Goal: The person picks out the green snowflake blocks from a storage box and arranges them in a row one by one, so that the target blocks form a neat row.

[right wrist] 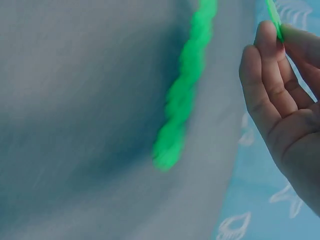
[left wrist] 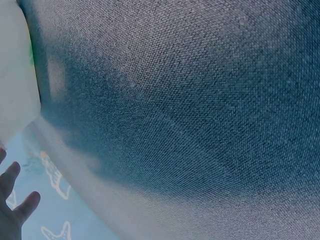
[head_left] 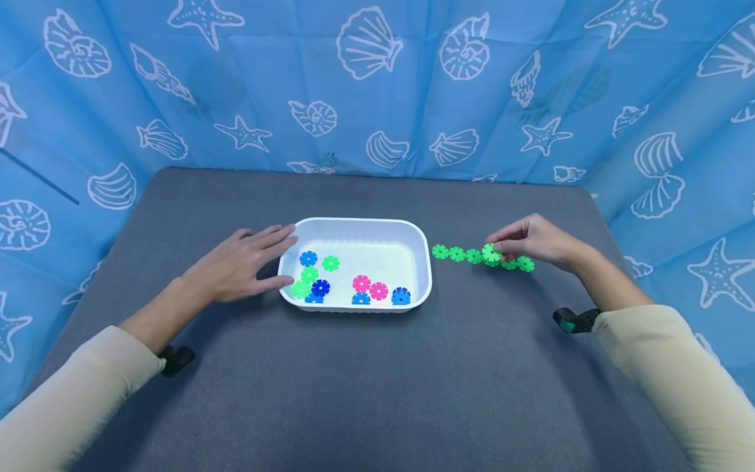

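Between thumb and fingers, my right hand (head_left: 533, 241) pinches a green notched disc (head_left: 489, 252). The same disc (right wrist: 274, 19) shows edge-on in the right wrist view. Under and beside that hand, a row of green notched discs (head_left: 457, 254) lies on the table to the right of the tub, partly hidden by the hand and the held disc. My left hand (head_left: 244, 262) has its fingers spread, with fingertips right at the left rim of the white tub (head_left: 354, 308). Only part of the left hand (left wrist: 12, 200) appears in its wrist view.
Inside the tub lie green discs (head_left: 331, 263), blue discs (head_left: 308, 259) and pink discs (head_left: 362, 283), mostly toward the front and left. The grey cloth-covered table (head_left: 377, 387) extends in front. A blue curtain (head_left: 259, 78) with white shell prints hangs behind it.
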The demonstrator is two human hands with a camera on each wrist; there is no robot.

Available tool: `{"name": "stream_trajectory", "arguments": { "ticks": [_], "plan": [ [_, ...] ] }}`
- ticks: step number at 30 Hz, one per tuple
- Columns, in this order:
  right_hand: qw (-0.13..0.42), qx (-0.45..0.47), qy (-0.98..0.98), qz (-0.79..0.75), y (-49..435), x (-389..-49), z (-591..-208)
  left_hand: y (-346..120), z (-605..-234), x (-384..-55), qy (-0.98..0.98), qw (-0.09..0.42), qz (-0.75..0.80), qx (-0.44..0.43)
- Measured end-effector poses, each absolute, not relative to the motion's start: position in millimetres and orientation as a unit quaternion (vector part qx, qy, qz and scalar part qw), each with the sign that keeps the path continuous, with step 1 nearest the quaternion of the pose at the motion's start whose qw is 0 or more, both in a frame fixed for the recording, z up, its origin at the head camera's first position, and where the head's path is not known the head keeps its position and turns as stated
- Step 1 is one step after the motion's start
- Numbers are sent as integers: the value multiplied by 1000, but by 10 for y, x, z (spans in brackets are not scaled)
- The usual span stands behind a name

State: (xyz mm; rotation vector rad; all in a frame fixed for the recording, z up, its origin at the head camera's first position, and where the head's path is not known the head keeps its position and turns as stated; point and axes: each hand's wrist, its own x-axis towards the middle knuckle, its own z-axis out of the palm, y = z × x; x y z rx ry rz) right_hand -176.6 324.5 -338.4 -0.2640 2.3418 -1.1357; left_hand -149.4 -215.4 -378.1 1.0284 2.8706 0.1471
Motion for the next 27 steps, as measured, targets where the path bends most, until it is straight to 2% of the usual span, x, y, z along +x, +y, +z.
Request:
{"name": "stream_trajectory", "arguments": {
  "ticks": [9, 17, 27],
  "plan": [
    [216, -44, 901, -374, 3777, -1650, -3571, -2154, -3787, -1501, 939, 46, 43, 337],
    [205, 4, 895, -396, 4145, -1531, -3681, -2150, -3784, -1505, 940, 41, 41, 337],
    [196, 14, 904, -380, 4314, -1451, -3854, -2151, -3786, -1504, 940, 40, 38, 336]
  ]
}}
